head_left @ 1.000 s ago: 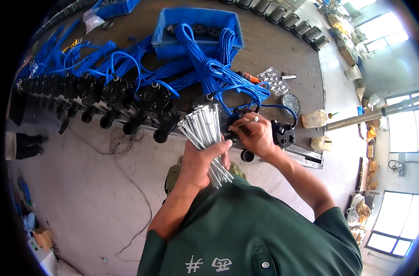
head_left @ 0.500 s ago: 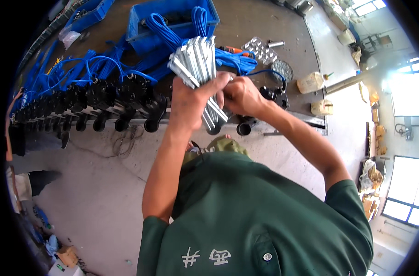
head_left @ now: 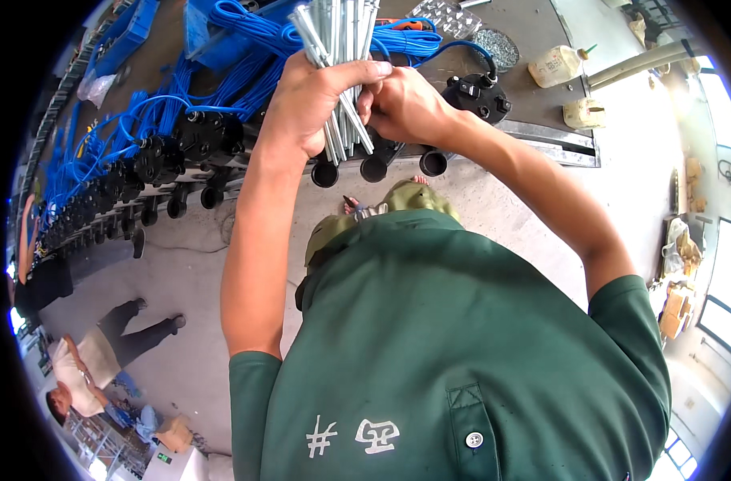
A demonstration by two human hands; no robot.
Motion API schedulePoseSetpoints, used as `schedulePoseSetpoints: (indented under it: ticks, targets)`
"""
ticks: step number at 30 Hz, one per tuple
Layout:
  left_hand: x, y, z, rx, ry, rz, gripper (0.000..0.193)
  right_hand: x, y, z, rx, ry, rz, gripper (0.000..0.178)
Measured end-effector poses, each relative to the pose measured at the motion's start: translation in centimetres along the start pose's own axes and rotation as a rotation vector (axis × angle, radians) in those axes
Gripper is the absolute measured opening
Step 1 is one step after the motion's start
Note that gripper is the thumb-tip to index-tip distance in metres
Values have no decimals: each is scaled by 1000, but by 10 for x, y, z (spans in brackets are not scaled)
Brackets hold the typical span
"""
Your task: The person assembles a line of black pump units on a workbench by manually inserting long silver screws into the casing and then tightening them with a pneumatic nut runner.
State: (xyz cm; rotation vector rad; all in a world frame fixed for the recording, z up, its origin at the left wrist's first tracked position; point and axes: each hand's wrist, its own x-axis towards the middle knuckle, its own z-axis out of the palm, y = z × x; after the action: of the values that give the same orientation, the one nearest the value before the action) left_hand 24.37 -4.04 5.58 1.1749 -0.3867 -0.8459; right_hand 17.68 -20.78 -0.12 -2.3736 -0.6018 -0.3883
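Note:
A bundle of long silvery metal rods [head_left: 341,40] stands tilted in my left hand [head_left: 301,100], whose fingers are wrapped round it. The rods fan out above the hand, and their lower ends stick out below. My right hand [head_left: 409,100] is closed against the bundle's right side, its thumb and fingers curled by the rods. Its fingertips are partly hidden. Just beyond my hands lie coils of blue cable [head_left: 257,40]. A round black fitting [head_left: 476,98] with a blue cable sits right of my right hand.
More black fittings [head_left: 209,132] line the table's edge to the left. A blue bin [head_left: 201,36] stands at the back. On the right are a dish of small metal parts [head_left: 496,50], a plastic bottle [head_left: 556,66] and a cut container [head_left: 583,114]. Another person [head_left: 89,369] is at far left.
My view has shifted, so the table sits higher in the picture. The rods now stand more upright and less spread. Both hands remain together at the bundle. Another person has come into fuller view.

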Motion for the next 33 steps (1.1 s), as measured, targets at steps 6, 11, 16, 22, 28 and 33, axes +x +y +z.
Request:
schedulePoseSetpoints:
  ticks: [6, 11, 16, 22, 28, 33]
  targets:
    - [-13, -1, 2, -103, 144, 36, 13, 13, 13, 1, -18, -119, -161, 13]
    - [-16, 0, 14, -208, 276, 168, 18, 11, -7, -20, 33, -60, -23, 12]
    - [-74, -9, -3, -534, 366, 138, 21, 8, -41, -70, 326, 312, 592, 14]
    - [-128, -68, -11, -780, 524, -125, 23, 25, 31, -76, 461, 199, 789, 22]
    - [-147, -100, -16, -894, 581, -267, 47, 50, 69, -49, 418, -270, 776, 21]
    - [-145, -97, -19, -873, 588, -283, 34, 68, 49, -53, 303, -330, 704, 18]
